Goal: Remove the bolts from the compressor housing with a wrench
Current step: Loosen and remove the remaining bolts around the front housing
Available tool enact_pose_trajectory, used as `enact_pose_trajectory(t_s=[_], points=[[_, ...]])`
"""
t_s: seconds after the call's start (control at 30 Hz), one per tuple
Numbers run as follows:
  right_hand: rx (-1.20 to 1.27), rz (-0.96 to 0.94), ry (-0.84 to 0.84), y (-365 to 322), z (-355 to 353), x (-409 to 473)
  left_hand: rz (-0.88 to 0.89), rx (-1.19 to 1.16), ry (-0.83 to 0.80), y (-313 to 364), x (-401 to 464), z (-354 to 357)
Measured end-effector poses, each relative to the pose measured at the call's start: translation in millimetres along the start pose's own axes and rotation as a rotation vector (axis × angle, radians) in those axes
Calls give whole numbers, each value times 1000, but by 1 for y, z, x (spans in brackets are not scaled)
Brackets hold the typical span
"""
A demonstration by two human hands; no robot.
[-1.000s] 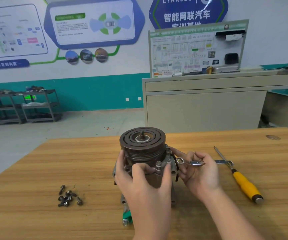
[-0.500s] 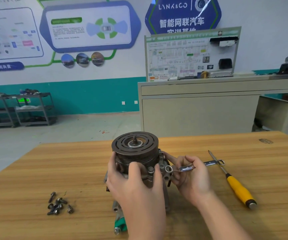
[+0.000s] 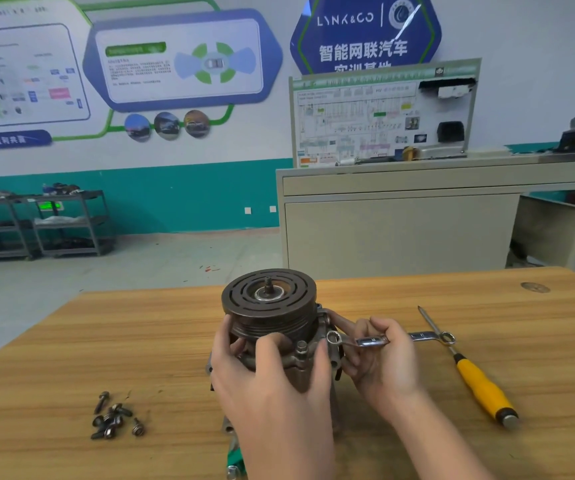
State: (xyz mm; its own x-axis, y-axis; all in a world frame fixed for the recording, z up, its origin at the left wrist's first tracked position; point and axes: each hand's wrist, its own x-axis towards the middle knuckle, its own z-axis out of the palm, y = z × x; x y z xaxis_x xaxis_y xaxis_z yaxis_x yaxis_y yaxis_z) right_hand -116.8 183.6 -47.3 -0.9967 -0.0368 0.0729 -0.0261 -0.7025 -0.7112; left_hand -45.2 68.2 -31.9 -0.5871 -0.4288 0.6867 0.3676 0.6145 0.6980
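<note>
The compressor [image 3: 268, 306] stands upright on the wooden table [image 3: 71, 348], its dark slotted pulley on top. My left hand [image 3: 272, 382] grips the housing just below the pulley, fingers wrapped around the front. One bolt [image 3: 301, 347] sticks up from the housing flange between my thumb and fingers. My right hand [image 3: 379, 362] holds a silver ring wrench [image 3: 371, 340] by its shank. The wrench's ring end sits at the right side of the housing, next to the flange. Whether it is seated on a bolt head is hidden.
Several loose bolts [image 3: 114, 417] lie in a small pile at the front left of the table. A yellow-handled screwdriver [image 3: 476, 382] lies to the right of my right hand. A grey bench [image 3: 417, 220] stands beyond the table.
The wrench's ring end has come down and in toward the right side of the housing. My left hand keeps its grip. The view has shifted slightly.
</note>
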Motion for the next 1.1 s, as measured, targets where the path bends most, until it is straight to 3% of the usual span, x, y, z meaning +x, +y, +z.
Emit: enact_pose_trajectory(t_s=[0.2,0.3,0.43,0.53,0.67,0.77,0.83,0.9,1.1], points=[[28,1,5,1,0,1,31,83,-38,0,-4,-5],[21,4,-4,2,0,0,-22,150,68,9,-1,-7],[25,5,5,1,1,0,120,105,243,15,14,-18],[35,-3,17,1,0,0,19,89,261,-10,28,-41],[33,9,61,2,0,0,-314,405,101,-91,60,-82],[41,12,88,4,0,1,-494,670,-203,-144,81,-100],[40,12,98,4,2,0,-509,761,-395,-167,92,-101],[30,13,104,3,4,-1,-498,800,-486,-180,98,-101],[22,2,118,1,9,-4,-437,907,-530,-199,102,-97]])
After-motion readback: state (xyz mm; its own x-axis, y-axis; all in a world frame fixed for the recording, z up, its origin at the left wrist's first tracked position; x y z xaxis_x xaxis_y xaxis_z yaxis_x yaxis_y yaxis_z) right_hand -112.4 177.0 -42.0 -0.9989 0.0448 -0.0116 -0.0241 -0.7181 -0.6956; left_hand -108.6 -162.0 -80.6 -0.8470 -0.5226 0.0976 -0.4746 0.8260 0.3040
